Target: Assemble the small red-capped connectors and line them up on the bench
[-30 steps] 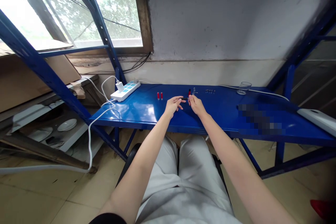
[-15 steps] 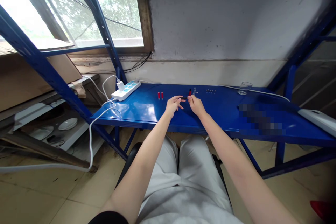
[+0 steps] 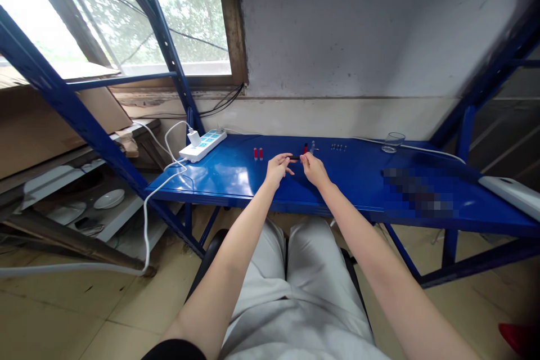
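Between my two hands a thin black rod-like piece [image 3: 294, 157] is held level above the blue table [image 3: 219, 180]; its exact kind is too small to tell. My left hand [image 3: 278, 167] pinches its left end, the lower fingers spread loosely. My right hand [image 3: 312, 167] has thumb and fingers closed around the right end, which they hide. Just behind the right hand stand a red and black small piece [image 3: 305, 148] and a clear, bluish small piece [image 3: 313, 147]. To the left of my hands are two small red cylinders [image 3: 258, 154] side by side.
Several tiny metallic parts [image 3: 338, 147] lie in a row right of my hands. Farther right are a clear glass [image 3: 394, 142], a blurred-out dark object [image 3: 417, 191] and a white device [image 3: 512, 194]. A white power strip [image 3: 203, 145] with a plugged cable occupies the left end.
Both hands stay almost in place. Slightly more of the black piece shows between my fingers, and the right fingers have shifted a little. The things on the table have not moved.
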Motion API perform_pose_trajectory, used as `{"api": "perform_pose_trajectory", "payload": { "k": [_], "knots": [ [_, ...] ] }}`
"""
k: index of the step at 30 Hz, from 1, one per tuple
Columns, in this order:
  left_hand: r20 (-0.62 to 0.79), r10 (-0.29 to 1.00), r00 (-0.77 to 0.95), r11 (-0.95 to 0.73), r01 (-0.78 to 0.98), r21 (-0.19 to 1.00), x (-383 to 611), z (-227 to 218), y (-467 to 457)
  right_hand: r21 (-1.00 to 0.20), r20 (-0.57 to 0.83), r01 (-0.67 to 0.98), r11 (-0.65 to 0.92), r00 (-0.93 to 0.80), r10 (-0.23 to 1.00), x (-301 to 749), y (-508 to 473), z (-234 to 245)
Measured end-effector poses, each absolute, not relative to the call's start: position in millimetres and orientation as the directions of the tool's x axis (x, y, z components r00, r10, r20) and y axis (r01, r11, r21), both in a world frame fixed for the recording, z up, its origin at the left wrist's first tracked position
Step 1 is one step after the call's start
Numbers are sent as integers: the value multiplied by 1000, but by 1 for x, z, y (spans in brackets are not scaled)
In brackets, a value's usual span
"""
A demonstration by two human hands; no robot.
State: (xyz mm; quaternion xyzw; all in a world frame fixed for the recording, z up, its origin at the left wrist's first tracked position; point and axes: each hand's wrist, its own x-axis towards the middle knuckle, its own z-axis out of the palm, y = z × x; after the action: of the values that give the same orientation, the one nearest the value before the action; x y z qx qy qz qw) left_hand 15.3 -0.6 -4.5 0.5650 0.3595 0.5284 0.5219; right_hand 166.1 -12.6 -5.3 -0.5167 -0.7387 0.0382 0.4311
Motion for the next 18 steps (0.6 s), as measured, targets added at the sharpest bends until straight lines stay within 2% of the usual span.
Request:
{"api": "perform_pose_trajectory", "payload": {
  "k": [7, 18],
  "knots": [
    [255, 944, 207, -225, -159, 961, 14, 1, -7, -513, 595, 723, 462, -88, 799, 167, -12, -7],
    [206, 965, 160, -194, -88, 977, 16, 3, -7, -459, 615, 764, 454, -95, 783, 161, -12, -7]
  ]
}}
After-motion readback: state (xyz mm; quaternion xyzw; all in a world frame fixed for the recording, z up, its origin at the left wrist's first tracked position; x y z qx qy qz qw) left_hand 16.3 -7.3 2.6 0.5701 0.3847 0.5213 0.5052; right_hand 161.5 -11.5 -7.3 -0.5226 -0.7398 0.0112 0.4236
